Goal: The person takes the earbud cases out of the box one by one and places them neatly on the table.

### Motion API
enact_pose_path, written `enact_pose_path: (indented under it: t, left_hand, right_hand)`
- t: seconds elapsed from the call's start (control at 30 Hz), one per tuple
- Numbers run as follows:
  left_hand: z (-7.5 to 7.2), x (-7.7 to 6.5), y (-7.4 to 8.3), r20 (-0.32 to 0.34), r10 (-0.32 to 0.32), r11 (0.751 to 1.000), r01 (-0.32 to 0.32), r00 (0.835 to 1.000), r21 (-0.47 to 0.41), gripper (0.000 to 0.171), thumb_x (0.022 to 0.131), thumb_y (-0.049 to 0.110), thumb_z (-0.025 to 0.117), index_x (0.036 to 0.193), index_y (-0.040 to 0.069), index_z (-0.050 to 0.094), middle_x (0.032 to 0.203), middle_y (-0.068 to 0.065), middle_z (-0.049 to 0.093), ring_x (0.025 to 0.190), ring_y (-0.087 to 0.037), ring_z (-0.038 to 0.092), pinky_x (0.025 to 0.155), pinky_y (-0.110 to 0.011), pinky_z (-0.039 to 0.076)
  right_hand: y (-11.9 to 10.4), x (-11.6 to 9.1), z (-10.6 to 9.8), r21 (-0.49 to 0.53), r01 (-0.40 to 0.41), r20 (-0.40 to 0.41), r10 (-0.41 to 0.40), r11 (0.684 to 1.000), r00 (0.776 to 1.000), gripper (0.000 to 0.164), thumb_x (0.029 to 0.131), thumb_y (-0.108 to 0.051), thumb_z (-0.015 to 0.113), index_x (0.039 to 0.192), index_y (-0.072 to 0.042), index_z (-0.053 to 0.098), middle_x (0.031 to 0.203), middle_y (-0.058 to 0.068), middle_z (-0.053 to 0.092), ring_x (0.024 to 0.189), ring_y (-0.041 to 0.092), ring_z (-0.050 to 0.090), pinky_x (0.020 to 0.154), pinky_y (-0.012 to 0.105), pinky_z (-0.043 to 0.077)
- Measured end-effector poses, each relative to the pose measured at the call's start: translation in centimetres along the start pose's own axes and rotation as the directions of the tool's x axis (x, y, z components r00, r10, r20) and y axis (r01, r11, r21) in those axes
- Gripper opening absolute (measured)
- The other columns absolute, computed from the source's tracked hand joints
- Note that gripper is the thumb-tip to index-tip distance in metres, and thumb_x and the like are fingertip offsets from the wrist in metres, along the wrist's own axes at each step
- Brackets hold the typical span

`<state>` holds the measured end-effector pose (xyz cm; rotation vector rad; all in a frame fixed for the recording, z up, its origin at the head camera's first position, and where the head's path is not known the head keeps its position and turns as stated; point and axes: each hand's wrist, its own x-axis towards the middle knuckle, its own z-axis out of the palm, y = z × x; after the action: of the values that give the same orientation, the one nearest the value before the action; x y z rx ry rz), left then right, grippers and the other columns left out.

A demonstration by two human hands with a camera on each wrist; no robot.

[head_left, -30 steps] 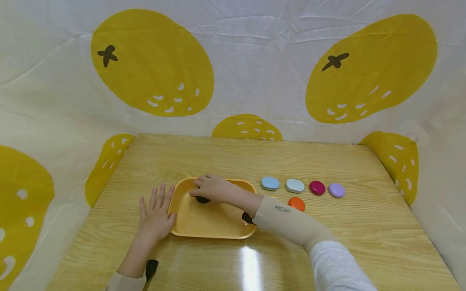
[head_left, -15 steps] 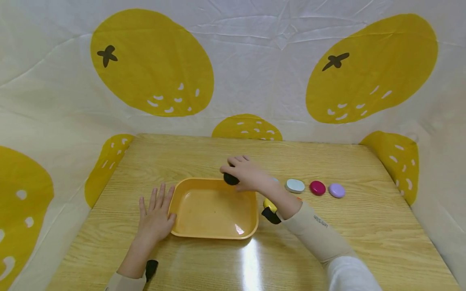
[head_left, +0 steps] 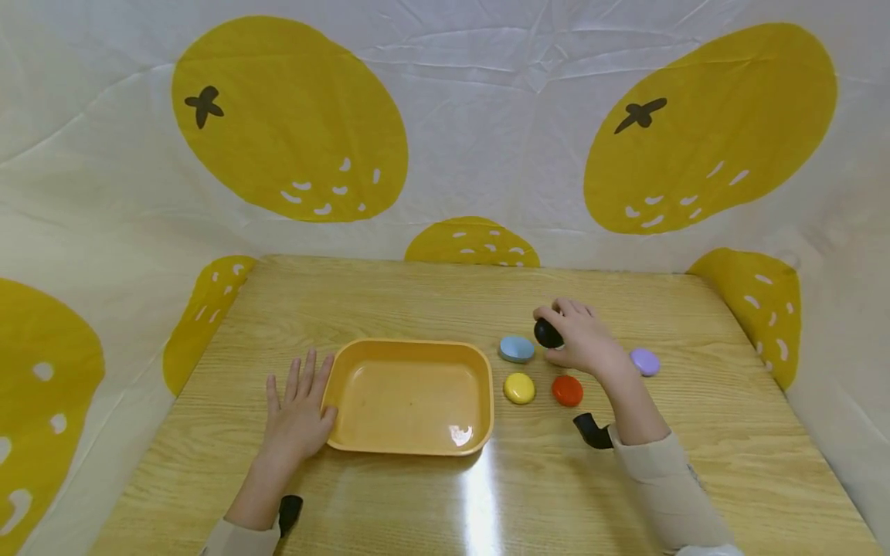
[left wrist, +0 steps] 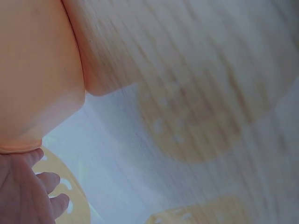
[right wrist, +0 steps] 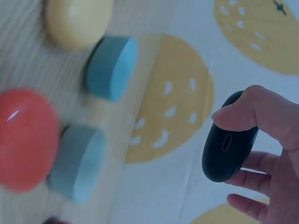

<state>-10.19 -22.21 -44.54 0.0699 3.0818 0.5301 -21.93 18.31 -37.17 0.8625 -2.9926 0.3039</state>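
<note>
My right hand (head_left: 584, 340) is above the back right of the table and pinches a smooth black pebble-shaped case (head_left: 548, 333). In the right wrist view the thumb lies across the black case, whose side carries a small oval port. Under this hand, a pale oval piece (right wrist: 79, 161) shows in the right wrist view but is covered in the head view. Spread flat on the table, my left hand (head_left: 295, 417) has its thumb against the left wall of a yellow-orange plastic basin (head_left: 410, 417). Nothing lies in the basin.
Right of the basin stand a light-blue oval piece (head_left: 517, 349), a yellow round one (head_left: 519, 388) and an orange-red one (head_left: 568, 391). A lilac disc (head_left: 645, 362) lies farther right. Patterned cloth (head_left: 480, 154) hangs behind the wooden table (head_left: 389, 293).
My right hand has lifted the black case out of the basin and carried it right, past the light-blue piece. The left hand and the basin have stayed in place.
</note>
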Motion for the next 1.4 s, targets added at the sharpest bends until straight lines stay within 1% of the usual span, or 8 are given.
enact_pose_path:
  t: [0.2, 0.3, 0.43, 0.53, 0.73, 0.93, 1.17, 1.4]
  left_hand:
    - [0.0, 0.0, 0.0, -0.011, 0.005, 1.000, -0.005, 1.000, 0.016, 0.069, 0.089, 0.022, 0.047, 0.148, 0.011, 0.012, 0.152, -0.019, 0.002, 0.138, -0.036, -0.008, 0.103, -0.061, -0.012]
    - [0.0, 0.0, 0.0, -0.004, 0.005, 1.000, -0.005, 1.000, 0.018, 0.069, 0.089, 0.022, 0.047, 0.148, 0.011, 0.011, 0.152, -0.019, 0.002, 0.138, -0.035, -0.009, 0.103, -0.060, -0.015]
    - [0.0, 0.0, 0.0, 0.008, 0.003, 1.000, -0.003, 1.000, 0.009, 0.070, 0.090, 0.022, 0.046, 0.148, 0.012, 0.009, 0.152, -0.019, 0.001, 0.138, -0.036, -0.010, 0.102, -0.059, -0.018]
    - [-0.1, 0.0, 0.0, 0.012, 0.001, 1.000, -0.001, 1.000, 0.009, 0.070, 0.090, 0.022, 0.047, 0.148, 0.012, 0.009, 0.152, -0.019, 0.001, 0.138, -0.036, -0.009, 0.102, -0.060, -0.017]
    - [-0.1, 0.0, 0.0, 0.012, -0.006, 1.000, 0.006, 1.000, 0.015, 0.070, 0.089, 0.022, 0.047, 0.148, 0.011, 0.010, 0.152, -0.019, 0.002, 0.138, -0.036, -0.009, 0.103, -0.062, -0.012]
    - [0.0, 0.1, -0.1, 0.007, -0.009, 1.000, 0.009, 1.000, 0.020, 0.070, 0.089, 0.022, 0.047, 0.148, 0.011, 0.011, 0.152, -0.019, 0.002, 0.138, -0.036, -0.008, 0.103, -0.062, -0.012]
    - [0.0, 0.2, -0.1, 0.004, -0.010, 1.000, 0.010, 1.000, 0.017, 0.069, 0.089, 0.022, 0.047, 0.148, 0.011, 0.012, 0.152, -0.019, 0.001, 0.138, -0.036, -0.008, 0.103, -0.062, -0.011]
    - [0.1, 0.2, -0.1, 0.007, -0.010, 1.000, 0.010, 1.000, 0.017, 0.069, 0.089, 0.022, 0.046, 0.148, 0.011, 0.011, 0.152, -0.019, 0.001, 0.138, -0.036, -0.008, 0.103, -0.062, -0.011]
  right_hand:
    - [2.8, -2.9, 0.6, 0.006, -0.129, -0.011, 0.129, 0.992, 0.992, 0.054, 0.070, -0.015, 0.078, 0.118, -0.008, 0.053, 0.105, 0.018, 0.047, 0.100, 0.038, 0.044, 0.088, 0.059, 0.032]
    - [3.9, -4.3, 1.1, 0.006, -0.191, 0.004, 0.191, 0.981, 0.982, 0.052, 0.071, -0.014, 0.076, 0.117, -0.007, 0.052, 0.105, 0.020, 0.047, 0.100, 0.039, 0.043, 0.088, 0.060, 0.033]
    - [4.9, -5.9, 1.8, -0.004, -0.262, 0.042, 0.262, 0.965, 0.964, 0.051, 0.072, -0.015, 0.075, 0.118, -0.005, 0.052, 0.106, 0.024, 0.048, 0.100, 0.042, 0.043, 0.087, 0.062, 0.032]
    - [5.4, -6.8, 2.5, -0.013, -0.295, 0.081, 0.295, 0.955, 0.952, 0.053, 0.072, -0.017, 0.075, 0.118, -0.003, 0.052, 0.107, 0.027, 0.049, 0.102, 0.045, 0.042, 0.089, 0.063, 0.031]
    - [6.1, -8.1, 4.0, -0.030, -0.321, 0.154, 0.322, 0.947, 0.934, 0.049, 0.070, -0.020, 0.075, 0.112, -0.004, 0.055, 0.108, 0.029, 0.050, 0.100, 0.047, 0.044, 0.086, 0.065, 0.033]
    - [6.6, -8.7, 5.0, -0.017, -0.313, 0.175, 0.311, 0.950, 0.934, 0.044, 0.067, -0.020, 0.076, 0.104, -0.006, 0.056, 0.100, 0.024, 0.052, 0.092, 0.042, 0.049, 0.079, 0.062, 0.037]
    - [6.8, -8.6, 5.3, -0.003, -0.322, 0.194, 0.317, 0.947, 0.929, 0.043, 0.067, -0.020, 0.076, 0.102, -0.006, 0.055, 0.099, 0.024, 0.051, 0.093, 0.043, 0.048, 0.076, 0.061, 0.038]
    - [6.5, -8.7, 5.1, 0.005, -0.338, 0.222, 0.328, 0.941, 0.918, 0.043, 0.069, -0.019, 0.075, 0.104, -0.006, 0.054, 0.104, 0.028, 0.049, 0.098, 0.045, 0.046, 0.076, 0.062, 0.039]
